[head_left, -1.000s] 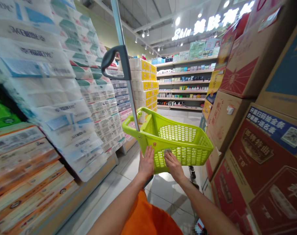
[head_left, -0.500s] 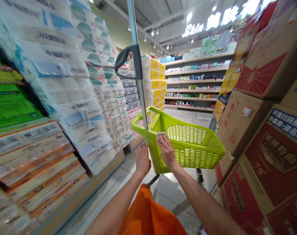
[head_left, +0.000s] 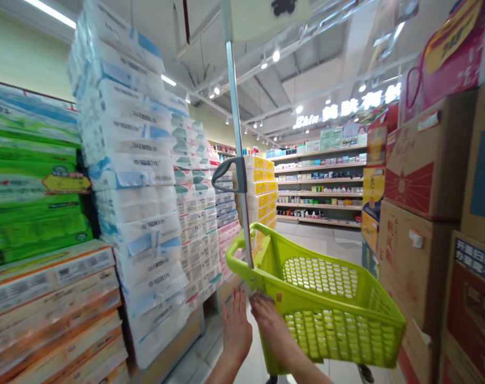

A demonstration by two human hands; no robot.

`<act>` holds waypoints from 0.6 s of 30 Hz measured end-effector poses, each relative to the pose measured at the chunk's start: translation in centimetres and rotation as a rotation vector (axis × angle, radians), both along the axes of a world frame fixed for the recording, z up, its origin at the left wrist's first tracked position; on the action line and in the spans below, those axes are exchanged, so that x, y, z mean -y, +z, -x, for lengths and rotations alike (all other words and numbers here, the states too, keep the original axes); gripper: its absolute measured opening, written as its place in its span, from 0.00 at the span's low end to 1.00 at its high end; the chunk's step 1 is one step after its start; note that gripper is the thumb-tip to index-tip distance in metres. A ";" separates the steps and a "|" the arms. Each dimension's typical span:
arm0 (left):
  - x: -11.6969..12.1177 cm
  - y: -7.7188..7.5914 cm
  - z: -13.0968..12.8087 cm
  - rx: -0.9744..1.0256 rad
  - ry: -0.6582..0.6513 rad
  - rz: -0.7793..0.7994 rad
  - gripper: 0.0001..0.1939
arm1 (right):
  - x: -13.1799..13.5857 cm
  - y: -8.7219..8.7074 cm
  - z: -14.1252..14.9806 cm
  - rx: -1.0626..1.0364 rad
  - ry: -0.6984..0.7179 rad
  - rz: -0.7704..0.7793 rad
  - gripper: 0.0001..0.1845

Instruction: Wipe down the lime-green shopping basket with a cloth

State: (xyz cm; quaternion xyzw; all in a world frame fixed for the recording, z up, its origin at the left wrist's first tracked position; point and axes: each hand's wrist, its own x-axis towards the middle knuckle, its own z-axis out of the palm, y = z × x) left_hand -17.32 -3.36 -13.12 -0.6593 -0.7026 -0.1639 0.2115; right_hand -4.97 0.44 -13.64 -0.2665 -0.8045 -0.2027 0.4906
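A lime-green shopping basket cart stands in front of me, with a grey handle on its upright metal pole. My right hand lies against the near left side of the basket, just below the foot of the pole. Its fingers press a small white cloth to the plastic; most of the cloth is hidden and the fingertips are blurred. A small orange label shows to the right of those fingers. My left hand is beside the cart's corner, empty, fingers stretched upward.
Tall stacks of white tissue packs line the left, with green packs closer to me. Cardboard cartons are piled on the right, close to the basket. Shelves of small goods stand at the back, past a yellow-and-white stack.
My view has tilted up, so the cart and hands appear lower. The right hand has slid left along the basket side toward the pole. My left hand remains open beside the cart.
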 end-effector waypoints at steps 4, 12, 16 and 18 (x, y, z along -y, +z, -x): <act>-1.3 0.0 0.0 -0.023 0.013 -0.049 0.38 | -0.8 -0.1 -1.9 -0.030 0.041 -0.087 0.22; 0.6 2.0 -6.4 -0.043 -0.258 0.001 0.35 | 0.3 -1.4 -9.3 0.076 -0.113 0.100 0.24; 1.1 2.7 -8.9 -0.014 -0.352 0.063 0.34 | 1.7 -2.2 -12.4 0.068 -0.192 0.129 0.23; 1.1 2.9 -9.9 -0.001 -0.392 0.097 0.34 | 1.3 0.4 -13.8 -0.048 -0.278 0.071 0.24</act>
